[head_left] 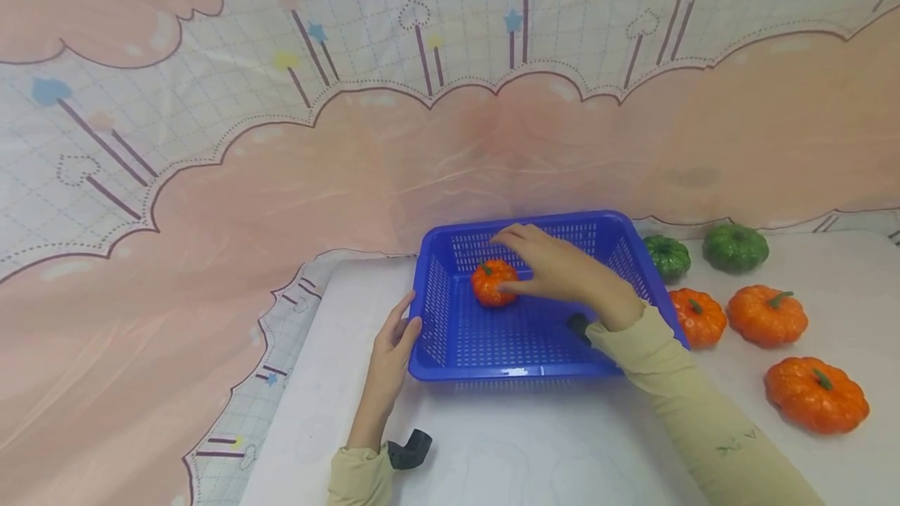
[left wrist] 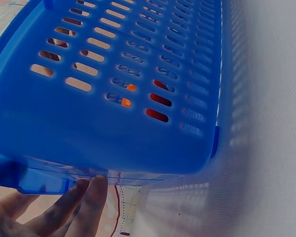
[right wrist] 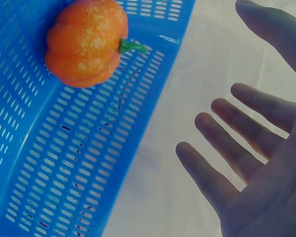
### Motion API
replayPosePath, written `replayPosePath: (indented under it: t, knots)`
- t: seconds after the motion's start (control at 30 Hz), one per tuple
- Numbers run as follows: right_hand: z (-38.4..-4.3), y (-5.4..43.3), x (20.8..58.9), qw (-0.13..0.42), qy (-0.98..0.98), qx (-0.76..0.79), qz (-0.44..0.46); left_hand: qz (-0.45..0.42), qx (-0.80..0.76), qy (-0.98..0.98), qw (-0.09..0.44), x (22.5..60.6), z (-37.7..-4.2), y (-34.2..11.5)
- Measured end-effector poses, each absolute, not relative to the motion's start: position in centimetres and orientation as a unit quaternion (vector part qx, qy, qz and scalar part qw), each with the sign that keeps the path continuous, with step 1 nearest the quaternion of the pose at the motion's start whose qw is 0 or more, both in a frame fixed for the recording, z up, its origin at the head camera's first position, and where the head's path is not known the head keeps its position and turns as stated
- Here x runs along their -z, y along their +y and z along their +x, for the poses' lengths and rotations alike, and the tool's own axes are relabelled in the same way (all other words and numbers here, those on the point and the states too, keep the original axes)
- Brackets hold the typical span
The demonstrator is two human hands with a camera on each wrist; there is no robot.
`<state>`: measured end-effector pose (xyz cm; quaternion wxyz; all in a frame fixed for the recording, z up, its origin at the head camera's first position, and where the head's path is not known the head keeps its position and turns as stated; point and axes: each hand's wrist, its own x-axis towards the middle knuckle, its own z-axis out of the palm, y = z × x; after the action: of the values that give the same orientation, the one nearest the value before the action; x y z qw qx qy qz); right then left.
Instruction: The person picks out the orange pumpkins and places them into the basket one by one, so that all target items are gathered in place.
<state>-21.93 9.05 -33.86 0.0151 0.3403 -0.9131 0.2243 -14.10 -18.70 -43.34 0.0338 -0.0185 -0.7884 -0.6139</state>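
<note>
A small orange pumpkin with a green stem sits inside the blue plastic basket, towards its back left. My right hand is over the basket beside this pumpkin, its fingers spread and holding nothing. In the right wrist view, a gap shows between the right hand and the pumpkin. At the basket's left side, my left hand touches the outer wall and rim with extended fingers. From the left wrist, fingertips meet the basket wall, and orange shows through its slots.
Right of the basket stand several more pumpkins: a green one, another green one, and orange ones on the white table. A patterned pink cloth hangs behind. Black wrist devices are worn on both arms.
</note>
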Motion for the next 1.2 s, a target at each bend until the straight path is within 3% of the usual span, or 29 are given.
replayPosePath:
  t: [0.73,1.2]
  knots:
    - [-20.1,12.3,33.2,0.056,-0.913,-0.218,0.339,-0.013,0.606,-0.795,0.036,43.3,-13.9,-18.9]
    - [-19.3,14.3,33.5,0.053,-0.922,-0.216,0.317,-0.019,0.608,-0.793,0.034,43.2,-13.9,-18.7]
